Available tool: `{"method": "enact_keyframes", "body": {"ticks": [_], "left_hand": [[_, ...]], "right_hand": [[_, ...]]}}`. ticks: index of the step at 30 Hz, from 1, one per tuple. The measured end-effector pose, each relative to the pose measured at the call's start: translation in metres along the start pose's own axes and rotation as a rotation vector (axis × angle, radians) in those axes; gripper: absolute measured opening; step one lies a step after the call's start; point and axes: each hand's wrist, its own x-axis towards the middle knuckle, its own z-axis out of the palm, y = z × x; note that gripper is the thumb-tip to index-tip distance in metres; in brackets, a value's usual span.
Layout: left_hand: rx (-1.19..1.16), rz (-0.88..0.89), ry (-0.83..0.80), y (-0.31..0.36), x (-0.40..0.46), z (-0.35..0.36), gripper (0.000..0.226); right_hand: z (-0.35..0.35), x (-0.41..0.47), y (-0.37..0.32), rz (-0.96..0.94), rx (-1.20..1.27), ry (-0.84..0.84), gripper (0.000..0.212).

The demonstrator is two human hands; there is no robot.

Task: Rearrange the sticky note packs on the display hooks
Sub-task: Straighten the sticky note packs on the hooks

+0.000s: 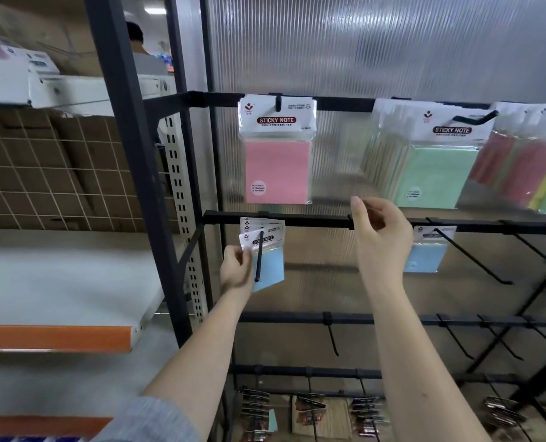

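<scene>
The left hand (236,267) pinches the blue packs (265,253) that hang on a black hook (259,256) under the second rail (313,219). The right hand (380,237) is up at that rail with its fingers curled, and I cannot tell if it holds anything; one more blue pack (428,250) hangs just beside it. Farther up, a pink pack (276,151), green packs (437,167) and red packs (520,167) hang from the top rail (342,103).

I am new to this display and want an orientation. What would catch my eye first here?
First, the pink sticky note pack in clear plastic hanging from the top rail. Below it, the left hand pinches a fanned bunch of blue sticky note packs on a black hook, while the right hand reaches to the black second rail.
</scene>
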Motion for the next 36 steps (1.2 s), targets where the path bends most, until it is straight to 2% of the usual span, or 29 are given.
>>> {"method": "enact_keyframes", "body": {"ticks": [4, 7, 12, 16, 18, 22, 27, 36], "left_hand": [[0.023, 0.017, -0.076, -0.003, -0.001, -0.002, 0.027], [-0.079, -0.049, -0.134, 0.0, 0.0, -0.003, 0.031], [0.043, -0.088, -0.031, 0.009, -0.02, -0.014, 0.03], [0.027, -0.027, -0.022, 0.014, -0.052, -0.03, 0.035], [0.018, 0.061, 0.022, 0.018, -0.066, -0.036, 0.039], [0.178, 0.21, 0.085, 0.017, -0.093, -0.047, 0.035], [0.226, 0.367, 0.138, 0.022, -0.114, -0.06, 0.038], [0.193, 0.472, 0.106, 0.062, -0.13, -0.047, 0.032]], "right_hand": [[-0.004, -0.005, 0.005, 0.019, -0.032, -0.038, 0.015], [-0.007, -0.01, 0.007, 0.051, -0.046, -0.048, 0.013], [-0.014, -0.018, 0.008, 0.102, -0.058, -0.037, 0.021], [-0.021, -0.03, 0.006, 0.123, -0.074, -0.045, 0.025], [-0.024, -0.038, 0.005, 0.141, -0.074, -0.046, 0.025], [-0.032, -0.054, 0.003, 0.176, -0.118, -0.027, 0.028], [-0.048, -0.074, 0.004, 0.214, -0.246, -0.036, 0.021], [-0.095, -0.081, 0.008, 0.305, -0.397, -0.078, 0.033]]}}
